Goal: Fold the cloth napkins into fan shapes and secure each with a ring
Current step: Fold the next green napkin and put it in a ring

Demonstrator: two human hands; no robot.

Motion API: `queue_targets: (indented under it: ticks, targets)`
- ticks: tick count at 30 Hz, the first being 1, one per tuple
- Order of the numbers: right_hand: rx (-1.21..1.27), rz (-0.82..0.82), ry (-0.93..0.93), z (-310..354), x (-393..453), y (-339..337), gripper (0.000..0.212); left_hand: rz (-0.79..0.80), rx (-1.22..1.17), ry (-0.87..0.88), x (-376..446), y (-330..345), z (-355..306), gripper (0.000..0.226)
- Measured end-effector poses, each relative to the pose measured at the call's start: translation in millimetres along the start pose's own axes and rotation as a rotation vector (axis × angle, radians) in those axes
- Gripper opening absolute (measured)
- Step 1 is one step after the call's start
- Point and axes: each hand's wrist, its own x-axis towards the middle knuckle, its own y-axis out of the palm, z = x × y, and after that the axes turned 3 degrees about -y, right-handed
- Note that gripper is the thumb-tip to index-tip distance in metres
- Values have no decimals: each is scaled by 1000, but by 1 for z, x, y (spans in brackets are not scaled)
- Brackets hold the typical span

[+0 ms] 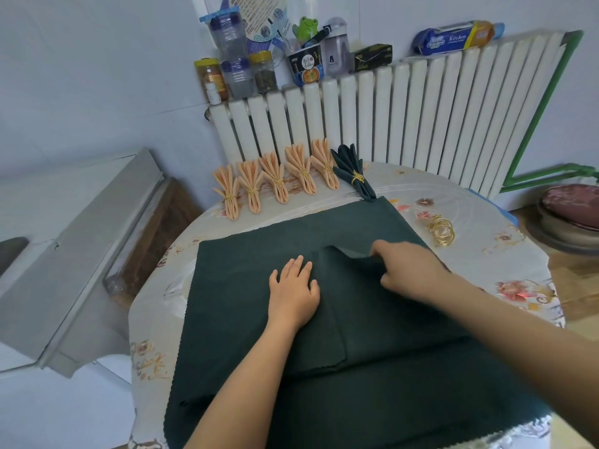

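A dark green napkin [259, 241] lies spread over a stack of green cloths on the round table [470, 202]. My left hand [295, 286] rests flat on it, fingers apart. My right hand [411, 270] pinches a fold of the napkin's right part and holds it lifted over toward the middle. Along the table's far edge lie several peach fan napkins [275, 179] and one green fan napkin [353, 173], each held by a gold ring. Loose gold rings [440, 231] sit to the right of the cloth.
A white radiator [405, 118] stands behind the table, with jars, bottles and a blue roll [453, 37] on top. A grey cabinet [81, 238] is at the left. A stool with a red cushion [570, 205] is at the right.
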Motion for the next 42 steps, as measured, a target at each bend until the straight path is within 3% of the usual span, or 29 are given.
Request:
queue_targets:
  ticks: [4,9,12,15,17,19,22,24,32,42]
  targets:
    - [52,-86,-67,30,-31,27,39,-132,-12,118,-5,-1,-1,49]
    - [99,-135,-109,44,-59,62,33,-104,-122,188,-4,0,0,42]
    - [128,-259,-139,45,-71,74,22,-81,-133,190,-4,0,1,44]
    - [162,-418,-161,42,-80,86,31,-72,-174,162,-4,-2,2,44]
    - [203,-467,-184,42,-85,92,25,-71,-170,176,-5,-2,2,46]
    - [216,-488,-190,41,-90,96,7,-56,-95,210,-5,-1,2,47]
    - [215,-461,-180,45,-95,100,31,-34,12,216,-4,1,4,47]
    - [216,-461,-177,46,-99,103,36,-22,30,199,-3,2,4,49]
    - [156,-429,-229,53,-106,105,42,-32,33,189,-2,3,4,47]
    - [220,-493,-307,54,-109,108,33,-34,30,192,-4,2,3,50]
